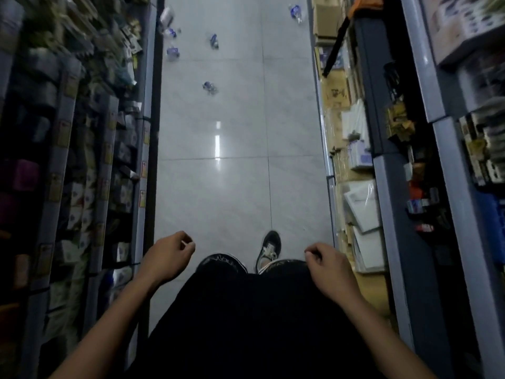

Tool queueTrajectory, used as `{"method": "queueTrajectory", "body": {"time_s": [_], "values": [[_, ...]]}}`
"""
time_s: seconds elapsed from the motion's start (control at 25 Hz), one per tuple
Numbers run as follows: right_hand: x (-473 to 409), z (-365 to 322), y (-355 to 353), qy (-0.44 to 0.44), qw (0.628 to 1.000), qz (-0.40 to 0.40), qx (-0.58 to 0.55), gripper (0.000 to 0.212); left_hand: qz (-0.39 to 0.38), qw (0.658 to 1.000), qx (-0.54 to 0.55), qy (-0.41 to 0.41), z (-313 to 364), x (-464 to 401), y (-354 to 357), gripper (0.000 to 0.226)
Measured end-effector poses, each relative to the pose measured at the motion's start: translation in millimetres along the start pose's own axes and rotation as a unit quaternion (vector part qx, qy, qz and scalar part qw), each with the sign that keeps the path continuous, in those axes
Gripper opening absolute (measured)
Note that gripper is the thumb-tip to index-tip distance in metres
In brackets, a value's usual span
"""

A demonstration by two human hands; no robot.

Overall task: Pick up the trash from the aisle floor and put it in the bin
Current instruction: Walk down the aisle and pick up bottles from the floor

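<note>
Several crushed clear plastic bottles with blue labels lie on the pale tiled aisle floor far ahead. The nearest bottle [210, 87] is mid-aisle. Others lie further on: one [214, 41] at the centre, two [172, 52] [170, 33] by the left shelf, and one [296, 11] by the right shelf. A clear bag or wrapper [166, 15] lies at the far left. My left hand [170, 255] and my right hand [328, 265] hang low in front of me, fingers curled, holding nothing. No bin is in view.
Stocked shelves [82, 149] line the left side, and shelves with boxes and packets [363, 149] line the right, leaving a narrow aisle [240, 187]. My shoe [269, 250] is stepping forward on the tiles.
</note>
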State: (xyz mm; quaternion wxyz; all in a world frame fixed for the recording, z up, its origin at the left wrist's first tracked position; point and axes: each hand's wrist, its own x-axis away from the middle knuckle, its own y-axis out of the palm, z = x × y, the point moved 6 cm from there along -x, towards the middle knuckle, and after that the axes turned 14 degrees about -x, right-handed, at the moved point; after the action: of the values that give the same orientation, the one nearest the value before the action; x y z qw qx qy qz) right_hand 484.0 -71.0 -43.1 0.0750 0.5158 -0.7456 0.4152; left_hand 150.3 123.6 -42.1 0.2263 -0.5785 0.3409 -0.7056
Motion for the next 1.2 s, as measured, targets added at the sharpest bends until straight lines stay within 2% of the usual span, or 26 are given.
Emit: {"method": "queueTrajectory", "body": {"time_s": [0.28,0.4,0.6,0.92,1.08,1.2], "values": [[-164,-139,-21,-0.089,0.993,-0.066,0.051,0.014,-0.011,0.992,0.083,-0.090,-14,-54,-48,0.017],[-233,-193,-21,-0.097,0.991,-0.061,0.065,0.013,-0.018,0.988,0.113,-0.106,-28,-103,-80,0.013],[-301,-249,-27,-0.047,0.997,-0.027,0.057,0.012,0.008,0.991,0.103,-0.089,-38,-206,-184,0.015],[-387,-305,-50,0.013,0.999,0.026,0.027,0.011,0.060,0.997,0.051,0.003,-2,-379,-366,0.015],[-475,-337,-70,0.017,1.000,0.024,-0.004,0.011,0.073,0.997,0.030,0.014,30,-462,-426,0.014],[-555,-378,-96,-0.002,1.000,0.016,-0.007,0.011,0.054,0.998,0.021,-0.005,53,-506,-460,0.016]]}}
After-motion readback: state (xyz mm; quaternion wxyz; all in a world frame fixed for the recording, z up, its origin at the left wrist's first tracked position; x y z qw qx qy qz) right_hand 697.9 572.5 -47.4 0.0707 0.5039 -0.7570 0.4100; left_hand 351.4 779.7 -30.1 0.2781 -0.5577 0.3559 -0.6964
